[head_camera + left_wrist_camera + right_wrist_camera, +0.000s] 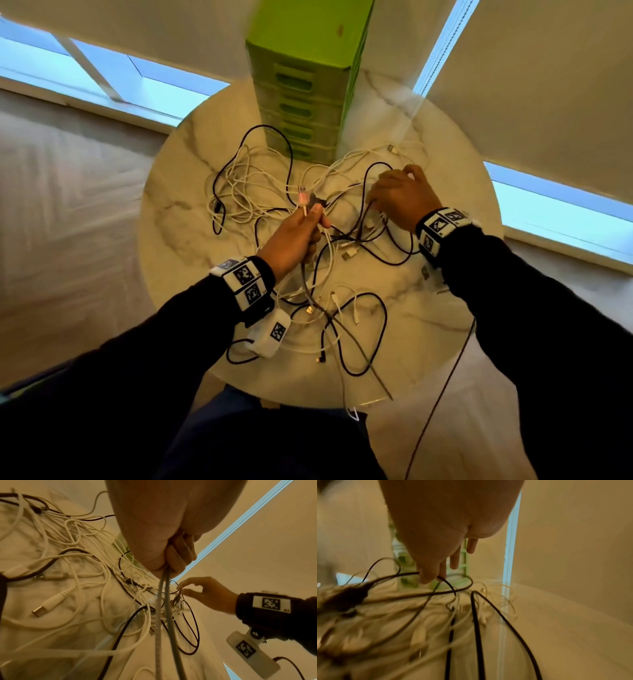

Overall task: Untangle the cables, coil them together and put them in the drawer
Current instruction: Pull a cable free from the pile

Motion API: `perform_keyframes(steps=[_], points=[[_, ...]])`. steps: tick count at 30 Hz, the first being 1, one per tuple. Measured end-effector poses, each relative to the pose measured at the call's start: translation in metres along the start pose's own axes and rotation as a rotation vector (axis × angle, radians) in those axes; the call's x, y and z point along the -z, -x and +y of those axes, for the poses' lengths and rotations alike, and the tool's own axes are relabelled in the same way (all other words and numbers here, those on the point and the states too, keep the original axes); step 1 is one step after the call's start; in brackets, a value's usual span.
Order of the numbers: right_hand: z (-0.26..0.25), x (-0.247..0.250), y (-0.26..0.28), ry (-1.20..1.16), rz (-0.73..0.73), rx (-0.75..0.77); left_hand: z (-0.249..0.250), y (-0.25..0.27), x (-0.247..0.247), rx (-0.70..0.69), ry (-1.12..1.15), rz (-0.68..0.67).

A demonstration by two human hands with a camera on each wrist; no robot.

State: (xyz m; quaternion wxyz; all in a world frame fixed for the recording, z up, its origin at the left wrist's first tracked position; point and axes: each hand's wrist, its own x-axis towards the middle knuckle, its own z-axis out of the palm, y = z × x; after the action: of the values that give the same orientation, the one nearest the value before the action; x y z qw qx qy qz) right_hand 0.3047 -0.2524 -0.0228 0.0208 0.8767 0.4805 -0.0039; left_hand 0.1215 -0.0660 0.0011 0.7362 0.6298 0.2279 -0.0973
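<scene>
A tangle of white and black cables (246,185) is spread over the round marble table (178,205). My left hand (313,214) is raised above the middle and grips a bunch of cable ends, a pink-tipped connector (303,198) sticking up from the fist. In the left wrist view its curled fingers (176,555) hold grey cables (164,601) that hang down. My right hand (387,192) hovers over the right side of the pile, thumb and forefinger pinching a black cable (402,574); the other fingers (454,561) stay straight. The green drawer unit (301,113) stands at the back, drawers closed.
A bed with a pale sheet (68,192) lies left of the table. Windows with drawn blinds (531,85) run behind. Some cables (352,407) hang over the table's near edge. A thin black wire (445,377) trails down from my right wrist.
</scene>
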Motion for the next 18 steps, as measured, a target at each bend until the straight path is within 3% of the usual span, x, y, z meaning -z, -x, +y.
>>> perform_keyframes(steps=[3, 7, 12, 18], points=[[0.015, 0.022, -0.011, -0.122, 0.143, -0.188, 0.001, -0.004, -0.004, -0.014, -0.012, 0.006], [0.008, 0.052, -0.02, -0.661, 0.334, -0.437, 0.006, -0.005, -0.01, -0.035, 0.072, -0.003], [-0.065, 0.069, 0.004, -1.087, 0.251, -0.368, 0.019, 0.0, -0.018, -0.076, 0.308, 0.07], [-0.133, 0.056, 0.029, -1.22, 0.279, -0.377, 0.026, 0.007, -0.015, -0.146, 0.354, 0.017]])
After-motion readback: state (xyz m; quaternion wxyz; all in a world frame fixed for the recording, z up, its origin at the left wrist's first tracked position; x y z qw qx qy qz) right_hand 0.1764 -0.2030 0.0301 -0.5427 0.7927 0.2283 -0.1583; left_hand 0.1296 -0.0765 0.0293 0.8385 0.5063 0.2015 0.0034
